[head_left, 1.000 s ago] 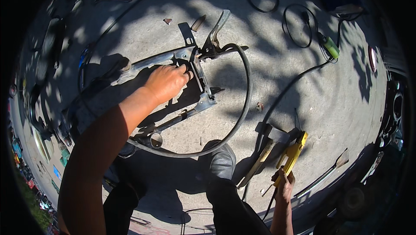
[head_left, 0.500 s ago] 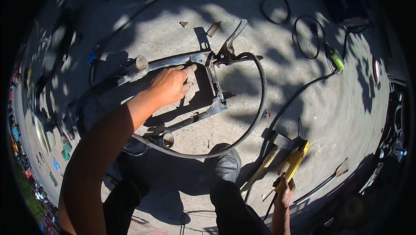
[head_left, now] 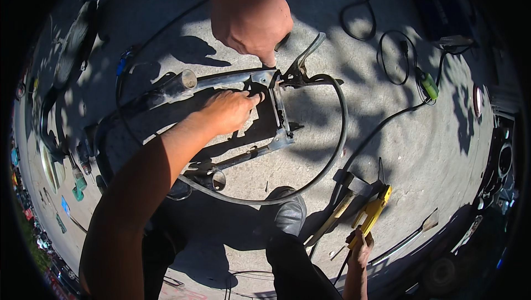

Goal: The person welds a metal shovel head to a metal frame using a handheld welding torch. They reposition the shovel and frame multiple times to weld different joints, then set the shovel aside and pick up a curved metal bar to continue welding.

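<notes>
A welded metal tube frame point(head_left: 227, 79) lies on the concrete, with a short round tube end point(head_left: 188, 79) on its upper bar. My left hand point(head_left: 235, 111) reaches over it, index finger stretched toward the corner, holding nothing. Another person's hand point(head_left: 251, 26) comes from the far side, a fingertip at the same corner. At the lower right, my right hand point(head_left: 362, 246) is closed round a yellow welding electrode holder point(head_left: 375, 209) with a dark cable. A thin rod point(head_left: 381, 170) shows at its far end. The holder partly hides my right fingers.
A hammer point(head_left: 359, 185) lies left of the electrode holder. A thick black cable point(head_left: 344, 117) loops round the frame. Farther right are a green cable connector point(head_left: 428, 86) and a flat-bladed tool point(head_left: 429, 221). At left lies a green power drill point(head_left: 79, 184). My shoe point(head_left: 290, 214) is near the frame.
The other person's hand has come in from the top to the frame's corner. My left hand has shifted slightly down and right, its fingers closer together. My right hand still holds the electrode holder.
</notes>
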Available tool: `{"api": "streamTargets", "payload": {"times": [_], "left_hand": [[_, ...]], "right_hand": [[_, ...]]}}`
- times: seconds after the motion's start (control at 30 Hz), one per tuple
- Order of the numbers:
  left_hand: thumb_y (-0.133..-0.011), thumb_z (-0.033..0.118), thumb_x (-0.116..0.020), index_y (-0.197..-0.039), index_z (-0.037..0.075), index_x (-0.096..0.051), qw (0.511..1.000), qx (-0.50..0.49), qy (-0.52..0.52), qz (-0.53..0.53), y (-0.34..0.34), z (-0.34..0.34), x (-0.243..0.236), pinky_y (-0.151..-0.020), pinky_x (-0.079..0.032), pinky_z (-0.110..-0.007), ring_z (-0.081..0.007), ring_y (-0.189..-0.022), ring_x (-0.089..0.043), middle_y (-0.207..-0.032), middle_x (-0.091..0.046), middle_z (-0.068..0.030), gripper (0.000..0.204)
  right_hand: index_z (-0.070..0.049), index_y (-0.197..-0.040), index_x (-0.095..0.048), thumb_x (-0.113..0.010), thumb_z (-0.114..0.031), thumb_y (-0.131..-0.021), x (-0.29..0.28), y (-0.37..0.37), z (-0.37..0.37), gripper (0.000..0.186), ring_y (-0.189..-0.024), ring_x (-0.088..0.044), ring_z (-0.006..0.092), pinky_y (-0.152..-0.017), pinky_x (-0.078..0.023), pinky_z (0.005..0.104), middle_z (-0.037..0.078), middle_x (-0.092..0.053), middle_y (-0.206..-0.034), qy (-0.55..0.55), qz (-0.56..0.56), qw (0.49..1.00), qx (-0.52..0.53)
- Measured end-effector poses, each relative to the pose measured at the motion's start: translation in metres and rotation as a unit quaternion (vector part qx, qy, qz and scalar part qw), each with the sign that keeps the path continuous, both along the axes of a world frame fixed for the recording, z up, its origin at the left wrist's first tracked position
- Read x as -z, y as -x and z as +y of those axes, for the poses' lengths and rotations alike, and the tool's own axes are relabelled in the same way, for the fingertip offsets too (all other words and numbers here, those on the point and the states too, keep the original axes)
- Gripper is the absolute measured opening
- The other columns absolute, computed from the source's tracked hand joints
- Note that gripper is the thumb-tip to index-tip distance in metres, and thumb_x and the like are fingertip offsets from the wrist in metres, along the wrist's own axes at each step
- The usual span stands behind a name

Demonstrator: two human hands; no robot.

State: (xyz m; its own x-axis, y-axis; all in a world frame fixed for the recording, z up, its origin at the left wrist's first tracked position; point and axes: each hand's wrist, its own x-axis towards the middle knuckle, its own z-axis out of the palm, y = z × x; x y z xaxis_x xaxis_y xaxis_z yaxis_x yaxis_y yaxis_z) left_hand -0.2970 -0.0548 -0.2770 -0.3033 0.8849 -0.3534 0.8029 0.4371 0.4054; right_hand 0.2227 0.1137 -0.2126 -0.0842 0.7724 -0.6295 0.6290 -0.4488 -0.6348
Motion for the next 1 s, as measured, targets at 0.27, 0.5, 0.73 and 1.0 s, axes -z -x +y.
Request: {"api": "streamTargets", "payload": {"times": [0.27,0.5,0.73,1.0], "left_hand": [[-0.091,0.022,-0.064,-0.102,0.009,-0.068,0.998,-0.01,-0.05,0.036,0.002,-0.021,-0.014,-0.078,-0.056,-0.05,-0.0376,-0.088,-0.069,-0.104,-0.066,-0.012,0.017],[-0.089,0.017,-0.066,-0.114,0.014,-0.072,0.995,-0.053,-0.076,0.027,-0.008,-0.003,0.01,-0.079,-0.055,-0.049,-0.0368,-0.088,-0.068,-0.104,-0.062,-0.011,0.026],[-0.086,0.009,-0.065,-0.088,0.008,-0.069,0.985,-0.09,-0.148,0.023,-0.011,0.007,0.022,-0.073,-0.052,-0.05,-0.0387,-0.086,-0.066,-0.091,-0.064,-0.0129,0.005],[-0.084,0.012,-0.071,-0.089,0.004,-0.065,0.997,-0.049,-0.009,0.064,-0.008,-0.005,-0.016,-0.076,-0.05,-0.052,-0.0429,-0.087,-0.064,-0.097,-0.063,-0.0182,0.011]], "right_hand": [[-0.002,-0.097,-0.064,-0.07,-0.031,-0.091,0.0,0.002,-0.002,0.03,-0.058,-0.058,0.0144,-0.055,-0.045,0.0286,0.003,-0.059,-0.068,-0.002,0.003,1.0,0.013],[-0.001,-0.1,-0.066,-0.067,-0.027,-0.093,-0.001,0.005,0.0,0.028,-0.058,-0.058,0.0133,-0.054,-0.045,0.0277,0.003,-0.06,-0.07,0.009,-0.016,1.0,0.007],[0.0,-0.102,-0.065,-0.066,-0.027,-0.095,0.001,-0.001,0.0,0.028,-0.059,-0.059,0.0129,-0.052,-0.045,0.0269,0.003,-0.06,-0.07,0.016,-0.027,1.0,0.002],[-0.001,-0.103,-0.061,-0.068,-0.03,-0.092,-0.003,0.007,0.001,0.032,-0.063,-0.059,0.0153,-0.061,-0.05,0.03,0.004,-0.06,-0.071,0.046,-0.013,0.999,0.021]]}}
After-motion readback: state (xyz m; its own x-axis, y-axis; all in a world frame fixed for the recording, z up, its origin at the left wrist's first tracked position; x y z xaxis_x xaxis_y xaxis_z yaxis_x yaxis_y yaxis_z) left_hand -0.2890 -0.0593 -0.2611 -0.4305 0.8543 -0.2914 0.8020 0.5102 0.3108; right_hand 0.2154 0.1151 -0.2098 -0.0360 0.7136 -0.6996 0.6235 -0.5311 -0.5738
